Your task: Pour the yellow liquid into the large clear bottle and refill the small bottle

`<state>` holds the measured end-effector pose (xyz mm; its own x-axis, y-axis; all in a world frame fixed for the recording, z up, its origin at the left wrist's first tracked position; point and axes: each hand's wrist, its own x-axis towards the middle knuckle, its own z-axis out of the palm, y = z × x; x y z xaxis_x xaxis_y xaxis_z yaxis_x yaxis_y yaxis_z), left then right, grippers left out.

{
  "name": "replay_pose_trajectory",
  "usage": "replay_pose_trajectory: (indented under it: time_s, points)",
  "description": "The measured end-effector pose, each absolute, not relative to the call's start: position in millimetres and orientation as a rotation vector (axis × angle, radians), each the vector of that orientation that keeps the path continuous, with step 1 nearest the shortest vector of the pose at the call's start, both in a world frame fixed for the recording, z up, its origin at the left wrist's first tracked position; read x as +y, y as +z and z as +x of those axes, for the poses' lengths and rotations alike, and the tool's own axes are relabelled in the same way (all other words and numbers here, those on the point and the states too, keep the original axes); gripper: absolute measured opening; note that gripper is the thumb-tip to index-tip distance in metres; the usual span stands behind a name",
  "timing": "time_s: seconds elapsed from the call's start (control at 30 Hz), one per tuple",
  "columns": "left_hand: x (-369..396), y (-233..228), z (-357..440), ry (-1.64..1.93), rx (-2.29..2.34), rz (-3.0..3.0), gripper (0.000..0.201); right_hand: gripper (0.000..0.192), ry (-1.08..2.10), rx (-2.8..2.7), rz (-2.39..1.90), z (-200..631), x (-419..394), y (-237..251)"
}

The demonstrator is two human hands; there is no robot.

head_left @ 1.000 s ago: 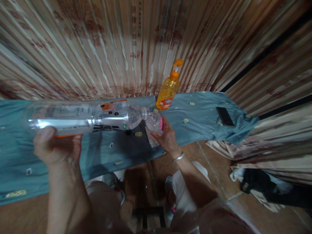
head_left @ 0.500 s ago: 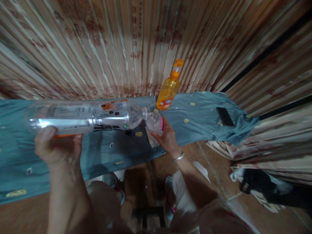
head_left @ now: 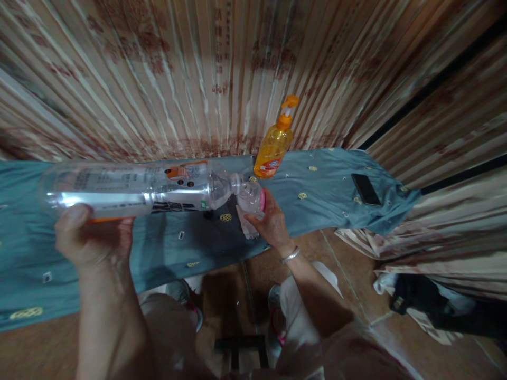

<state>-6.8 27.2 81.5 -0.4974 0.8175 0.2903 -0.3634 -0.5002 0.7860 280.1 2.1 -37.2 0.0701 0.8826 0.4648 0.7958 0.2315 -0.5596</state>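
A large clear plastic bottle (head_left: 130,187) with a printed label lies sideways in the air, its neck pointing right. My left hand (head_left: 95,232) is closed around its underside near the base end. At its neck, the large bottle meets the mouth of a small clear bottle (head_left: 249,196) with a pink end. My right hand (head_left: 271,219) is wrapped around that pink end. Whether liquid passes between the two mouths, I cannot tell. Beneath the small bottle a pale folded cloth (head_left: 247,228) rests on the table.
An orange pump bottle (head_left: 273,150) stands behind the small bottle. A black phone (head_left: 366,189) lies toward the right end of the table, which has a blue-green patterned cloth (head_left: 166,264). Pleated curtains (head_left: 190,79) hang behind. Dark and white fabric (head_left: 428,301) sits at lower right.
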Motion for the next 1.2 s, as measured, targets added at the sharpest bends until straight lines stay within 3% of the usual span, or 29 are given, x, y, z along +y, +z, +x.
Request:
replay_pose_trajectory:
  time_s: [0.37,0.73,1.2]
  points:
    - [26.4,81.7,-7.6,2.014,0.883,0.906,0.047,0.091,0.138,-1.737,-1.568,281.1,2.0,-39.4]
    - [25.4,82.6,-5.7,2.035,0.849,0.86,0.058,0.09,0.154,-1.724,-1.575,280.2,1.8,-37.6]
    - [29.7,77.1,-9.1,2.053,0.764,0.872,0.055,0.089,0.154,-1.713,-1.566,279.9,2.1,-40.8]
